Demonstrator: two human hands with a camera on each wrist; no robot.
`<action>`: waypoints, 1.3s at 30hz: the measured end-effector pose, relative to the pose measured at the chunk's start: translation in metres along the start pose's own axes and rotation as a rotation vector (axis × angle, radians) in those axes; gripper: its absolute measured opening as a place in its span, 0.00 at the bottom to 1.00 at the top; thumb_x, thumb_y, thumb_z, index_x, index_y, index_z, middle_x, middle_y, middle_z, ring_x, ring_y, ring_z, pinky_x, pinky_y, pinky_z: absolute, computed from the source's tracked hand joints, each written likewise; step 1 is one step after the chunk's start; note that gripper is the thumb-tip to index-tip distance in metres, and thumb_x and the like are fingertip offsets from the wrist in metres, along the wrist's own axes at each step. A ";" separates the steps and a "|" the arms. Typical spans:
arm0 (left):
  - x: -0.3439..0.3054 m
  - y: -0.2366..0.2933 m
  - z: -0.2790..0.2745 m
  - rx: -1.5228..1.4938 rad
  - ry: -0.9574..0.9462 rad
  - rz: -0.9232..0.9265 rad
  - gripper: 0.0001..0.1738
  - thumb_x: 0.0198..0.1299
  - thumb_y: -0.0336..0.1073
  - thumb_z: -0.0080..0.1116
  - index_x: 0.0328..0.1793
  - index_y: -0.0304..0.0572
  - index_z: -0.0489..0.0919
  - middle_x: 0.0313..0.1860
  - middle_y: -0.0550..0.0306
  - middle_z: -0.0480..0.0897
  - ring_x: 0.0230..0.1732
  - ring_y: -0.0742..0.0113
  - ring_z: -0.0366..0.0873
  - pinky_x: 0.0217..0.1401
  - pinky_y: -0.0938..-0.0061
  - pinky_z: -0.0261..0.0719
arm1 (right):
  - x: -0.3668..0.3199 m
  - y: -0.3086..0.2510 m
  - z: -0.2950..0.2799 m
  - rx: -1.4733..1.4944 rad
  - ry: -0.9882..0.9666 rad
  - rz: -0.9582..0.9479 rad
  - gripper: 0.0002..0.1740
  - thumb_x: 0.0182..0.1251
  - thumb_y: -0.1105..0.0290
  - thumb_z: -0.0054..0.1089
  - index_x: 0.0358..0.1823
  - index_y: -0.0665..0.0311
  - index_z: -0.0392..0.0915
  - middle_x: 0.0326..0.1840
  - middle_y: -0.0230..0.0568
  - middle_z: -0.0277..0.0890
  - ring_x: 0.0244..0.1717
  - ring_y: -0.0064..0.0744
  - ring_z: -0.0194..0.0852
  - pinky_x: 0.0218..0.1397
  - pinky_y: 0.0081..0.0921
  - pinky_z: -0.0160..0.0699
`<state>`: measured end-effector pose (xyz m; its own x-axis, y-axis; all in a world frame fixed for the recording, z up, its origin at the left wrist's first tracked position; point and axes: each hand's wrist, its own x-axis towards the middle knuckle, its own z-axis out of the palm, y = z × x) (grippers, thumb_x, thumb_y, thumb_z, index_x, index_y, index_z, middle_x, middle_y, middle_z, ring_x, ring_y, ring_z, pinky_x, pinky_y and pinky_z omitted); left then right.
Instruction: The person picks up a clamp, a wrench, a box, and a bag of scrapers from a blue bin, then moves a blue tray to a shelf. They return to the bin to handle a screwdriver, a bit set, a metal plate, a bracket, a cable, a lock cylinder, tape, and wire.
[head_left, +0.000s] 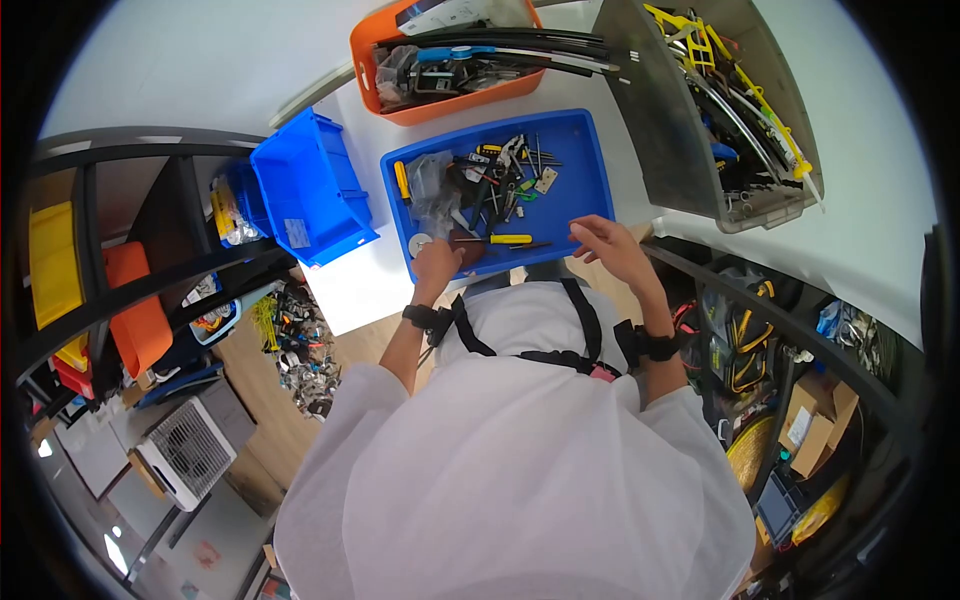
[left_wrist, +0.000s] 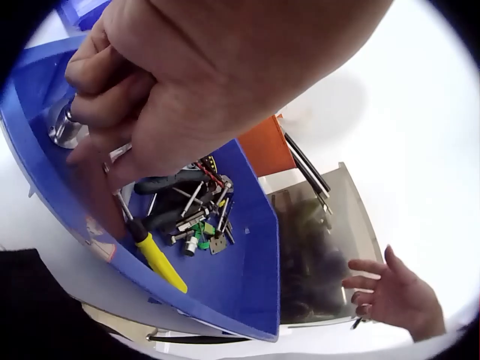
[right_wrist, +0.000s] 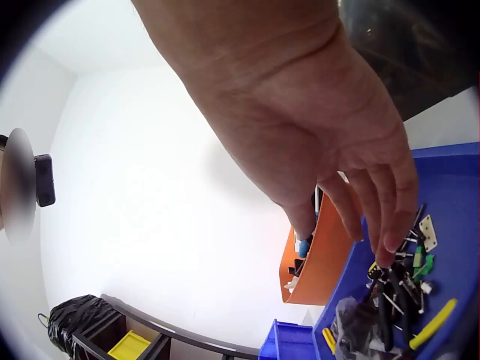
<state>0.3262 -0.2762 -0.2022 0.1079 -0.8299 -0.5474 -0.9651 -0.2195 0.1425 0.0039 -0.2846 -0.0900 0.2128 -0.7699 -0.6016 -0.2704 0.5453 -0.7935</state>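
My left hand [head_left: 437, 262] is at the near left corner of a blue tray [head_left: 575, 215], its fingers curled. Thumb and fingertips pinch the upper end of a flat brownish-red piece [left_wrist: 101, 199], whose kind does not show. A round silvery part [left_wrist: 66, 127] lies by the fingers in the corner. Close by is a screwdriver with a yellow handle [left_wrist: 161, 262], its shaft pointing at the hand. My right hand [head_left: 612, 250] hovers over the tray's near right corner, fingers loosely spread, holding nothing.
Pliers, small parts and a clear plastic bag [head_left: 432, 190] fill the tray's middle and left, beside another yellow handle [head_left: 402, 180]. Behind stands an orange bin [head_left: 400, 112] of tools; a grey bin [head_left: 660, 130] is at right, an empty blue bin [head_left: 325, 200] at left.
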 end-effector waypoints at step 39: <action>-0.061 0.014 -0.113 -0.658 0.284 0.087 0.17 0.63 0.47 0.67 0.49 0.43 0.86 0.27 0.55 0.84 0.30 0.66 0.83 0.32 0.73 0.78 | 0.090 -0.005 0.034 -0.287 -0.442 -0.245 0.16 0.75 0.64 0.59 0.53 0.71 0.82 0.42 0.46 0.87 0.36 0.33 0.86 0.46 0.28 0.83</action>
<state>0.3333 -0.2865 -0.0735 0.1809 -0.9401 -0.2889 -0.6394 -0.3356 0.6918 0.0563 -0.3453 -0.1437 0.6561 -0.6173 -0.4341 -0.3945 0.2098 -0.8946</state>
